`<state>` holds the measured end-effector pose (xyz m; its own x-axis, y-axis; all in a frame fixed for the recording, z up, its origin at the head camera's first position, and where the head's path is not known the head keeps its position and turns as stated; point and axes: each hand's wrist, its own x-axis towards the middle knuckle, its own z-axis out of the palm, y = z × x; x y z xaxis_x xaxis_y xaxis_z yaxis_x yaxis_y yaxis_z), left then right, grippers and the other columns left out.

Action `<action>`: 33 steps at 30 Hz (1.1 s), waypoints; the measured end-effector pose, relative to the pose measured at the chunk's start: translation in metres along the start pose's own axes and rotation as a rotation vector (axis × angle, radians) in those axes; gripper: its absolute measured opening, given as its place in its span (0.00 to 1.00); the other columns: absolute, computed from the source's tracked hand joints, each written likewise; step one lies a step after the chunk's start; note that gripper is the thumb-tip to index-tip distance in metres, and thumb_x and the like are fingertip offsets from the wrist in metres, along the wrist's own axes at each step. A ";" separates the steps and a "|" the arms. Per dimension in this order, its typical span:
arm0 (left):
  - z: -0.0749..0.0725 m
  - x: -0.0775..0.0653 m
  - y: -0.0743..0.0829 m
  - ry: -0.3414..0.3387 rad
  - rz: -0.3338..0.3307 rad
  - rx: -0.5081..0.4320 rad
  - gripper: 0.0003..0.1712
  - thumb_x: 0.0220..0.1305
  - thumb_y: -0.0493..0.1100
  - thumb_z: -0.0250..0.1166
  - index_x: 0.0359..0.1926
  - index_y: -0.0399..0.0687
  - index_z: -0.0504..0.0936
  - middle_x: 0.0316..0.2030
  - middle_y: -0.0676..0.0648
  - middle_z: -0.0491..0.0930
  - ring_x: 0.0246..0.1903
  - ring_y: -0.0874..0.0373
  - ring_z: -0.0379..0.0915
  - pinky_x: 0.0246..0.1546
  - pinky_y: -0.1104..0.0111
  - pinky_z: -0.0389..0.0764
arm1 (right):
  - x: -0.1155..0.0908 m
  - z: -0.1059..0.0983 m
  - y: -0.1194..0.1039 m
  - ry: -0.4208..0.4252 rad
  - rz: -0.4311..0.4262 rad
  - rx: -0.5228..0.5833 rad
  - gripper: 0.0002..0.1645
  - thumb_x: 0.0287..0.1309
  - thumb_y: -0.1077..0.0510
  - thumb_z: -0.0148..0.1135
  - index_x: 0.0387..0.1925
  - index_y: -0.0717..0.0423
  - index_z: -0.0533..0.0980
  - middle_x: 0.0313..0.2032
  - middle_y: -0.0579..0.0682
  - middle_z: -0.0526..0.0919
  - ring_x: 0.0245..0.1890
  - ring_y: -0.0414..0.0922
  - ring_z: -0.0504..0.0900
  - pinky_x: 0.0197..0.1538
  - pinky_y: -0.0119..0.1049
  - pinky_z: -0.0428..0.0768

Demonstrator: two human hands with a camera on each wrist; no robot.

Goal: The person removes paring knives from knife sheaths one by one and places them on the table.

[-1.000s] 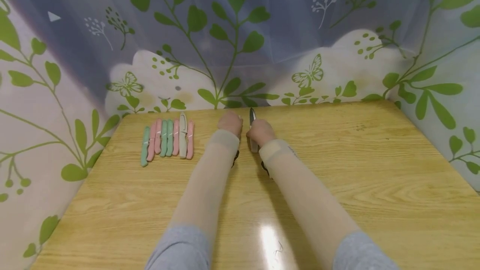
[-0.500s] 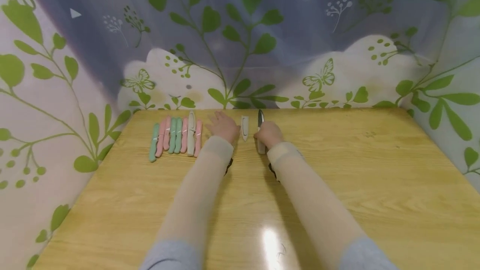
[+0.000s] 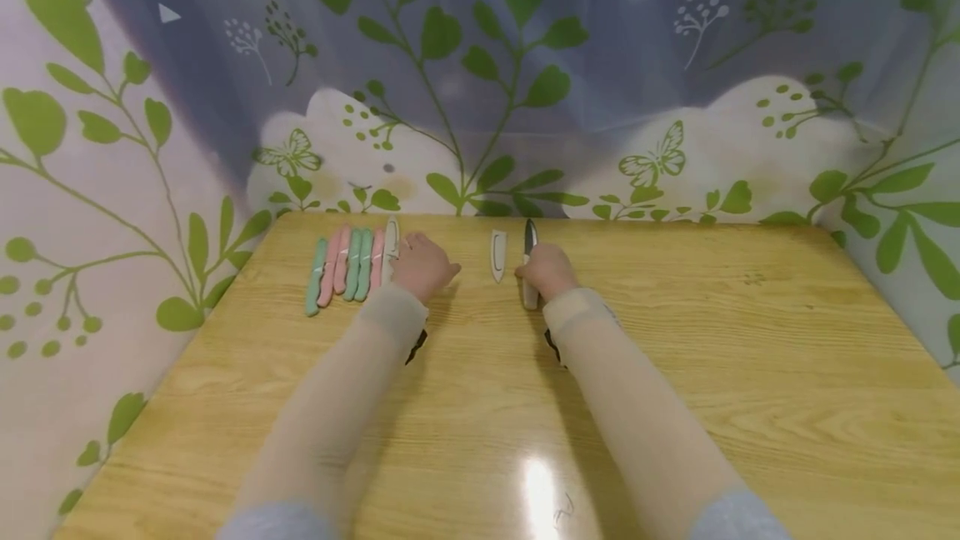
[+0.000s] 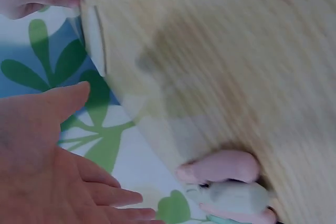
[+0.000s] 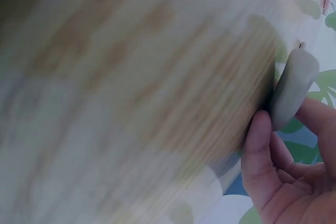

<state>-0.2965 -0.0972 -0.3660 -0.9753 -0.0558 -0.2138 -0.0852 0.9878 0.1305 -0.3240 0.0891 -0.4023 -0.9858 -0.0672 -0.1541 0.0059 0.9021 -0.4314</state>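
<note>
My right hand (image 3: pixel 550 272) pinches the off-white handle of a knife (image 3: pixel 530 297) between thumb and fingers; its dark blade points to the back wall. To its left a whitish blade sheath (image 3: pixel 498 255) lies alone on the table, narrow end toward me. My left hand (image 3: pixel 423 265) spreads its fingers over the right end of a row of folded or sheathed knives and holds nothing. An off-white knife (image 3: pixel 391 244) in that row is partly covered by the hand. The pink knife (image 4: pixel 223 166) beside it shows in the left wrist view, hidden from the head view.
Several green and pink knives (image 3: pixel 347 265) stand side by side at the back left of the wooden table (image 3: pixel 480 407). A leaf-patterned cloth (image 3: pixel 420 148) rises right behind the table's back edge and at both sides.
My left hand has let go of the sheath and moved left, fingers spreading, to the row of knives. The right hand keeps its grip on the knife. The head view has shifted slightly.
</note>
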 end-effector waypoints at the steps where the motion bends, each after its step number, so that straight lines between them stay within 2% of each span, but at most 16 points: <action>1: 0.001 0.000 -0.003 -0.005 -0.012 -0.001 0.51 0.72 0.60 0.51 0.72 0.23 0.40 0.73 0.28 0.43 0.73 0.34 0.40 0.70 0.46 0.54 | 0.001 0.000 0.000 -0.002 -0.001 -0.001 0.21 0.62 0.53 0.63 0.42 0.71 0.79 0.44 0.64 0.83 0.45 0.55 0.82 0.53 0.45 0.78; 5: 0.005 -0.001 -0.014 -0.023 0.009 0.120 0.51 0.71 0.60 0.53 0.71 0.22 0.44 0.72 0.27 0.47 0.72 0.33 0.44 0.69 0.48 0.57 | 0.002 0.001 0.000 -0.004 0.005 0.006 0.21 0.61 0.53 0.63 0.41 0.71 0.79 0.43 0.63 0.84 0.45 0.55 0.82 0.53 0.45 0.78; 10: 0.007 -0.003 -0.024 -0.047 0.085 0.307 0.44 0.72 0.58 0.51 0.66 0.19 0.58 0.66 0.22 0.56 0.68 0.31 0.54 0.69 0.50 0.59 | 0.002 0.001 0.000 0.002 0.012 0.004 0.21 0.62 0.53 0.64 0.43 0.71 0.79 0.44 0.63 0.83 0.46 0.55 0.82 0.54 0.46 0.78; 12: 0.007 -0.004 -0.027 -0.051 0.088 0.305 0.39 0.74 0.54 0.51 0.63 0.17 0.63 0.63 0.19 0.59 0.66 0.29 0.57 0.66 0.49 0.64 | 0.001 0.000 0.000 0.001 0.014 0.002 0.22 0.62 0.53 0.63 0.43 0.71 0.79 0.44 0.64 0.83 0.46 0.56 0.82 0.54 0.46 0.78; 16: 0.007 -0.005 -0.032 -0.063 0.048 0.220 0.27 0.72 0.44 0.50 0.56 0.18 0.72 0.58 0.18 0.63 0.60 0.30 0.62 0.61 0.50 0.70 | 0.001 0.000 0.001 0.000 0.021 -0.006 0.22 0.62 0.52 0.63 0.44 0.71 0.79 0.45 0.63 0.83 0.46 0.55 0.82 0.54 0.45 0.78; 20: 0.008 -0.002 -0.037 -0.054 0.036 0.212 0.24 0.72 0.39 0.47 0.55 0.19 0.73 0.60 0.17 0.60 0.60 0.29 0.62 0.61 0.49 0.69 | 0.001 0.000 0.001 -0.004 0.016 -0.018 0.22 0.62 0.52 0.63 0.44 0.71 0.79 0.44 0.63 0.83 0.46 0.55 0.82 0.53 0.45 0.78; 22: 0.008 -0.001 -0.040 -0.045 0.025 0.182 0.24 0.72 0.37 0.44 0.56 0.17 0.71 0.61 0.17 0.58 0.60 0.29 0.62 0.58 0.49 0.72 | 0.000 0.000 0.000 -0.006 0.014 -0.018 0.22 0.62 0.52 0.63 0.44 0.71 0.79 0.44 0.63 0.83 0.46 0.55 0.82 0.53 0.45 0.78; 25: 0.008 0.002 -0.042 -0.035 0.040 0.168 0.24 0.73 0.36 0.42 0.56 0.17 0.70 0.60 0.17 0.60 0.60 0.29 0.63 0.58 0.49 0.72 | -0.001 -0.002 -0.001 -0.007 0.018 -0.006 0.22 0.62 0.52 0.63 0.43 0.71 0.79 0.44 0.63 0.83 0.46 0.55 0.82 0.54 0.45 0.78; 27: 0.007 0.005 -0.042 -0.036 0.069 0.201 0.23 0.72 0.36 0.43 0.56 0.18 0.71 0.59 0.18 0.63 0.60 0.30 0.64 0.60 0.50 0.71 | -0.002 -0.003 -0.001 -0.002 0.019 0.002 0.21 0.62 0.53 0.63 0.43 0.71 0.79 0.44 0.63 0.83 0.46 0.56 0.82 0.54 0.45 0.78; 29: 0.006 0.007 -0.042 -0.042 0.103 0.227 0.22 0.72 0.36 0.44 0.56 0.22 0.73 0.60 0.20 0.65 0.62 0.32 0.63 0.66 0.50 0.64 | -0.002 -0.004 -0.002 0.004 0.020 0.011 0.21 0.62 0.53 0.63 0.43 0.71 0.79 0.44 0.64 0.83 0.46 0.56 0.81 0.54 0.46 0.78; 33: 0.004 0.008 -0.041 -0.067 0.131 0.211 0.22 0.73 0.34 0.41 0.58 0.23 0.72 0.62 0.24 0.66 0.67 0.34 0.58 0.70 0.53 0.59 | -0.002 -0.006 -0.003 0.003 0.020 0.016 0.21 0.62 0.53 0.63 0.43 0.71 0.79 0.44 0.64 0.83 0.46 0.56 0.81 0.54 0.46 0.78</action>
<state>-0.3000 -0.1372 -0.3769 -0.9589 0.0777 -0.2731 0.0927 0.9948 -0.0425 -0.3230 0.0890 -0.3957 -0.9859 -0.0483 -0.1600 0.0278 0.8965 -0.4422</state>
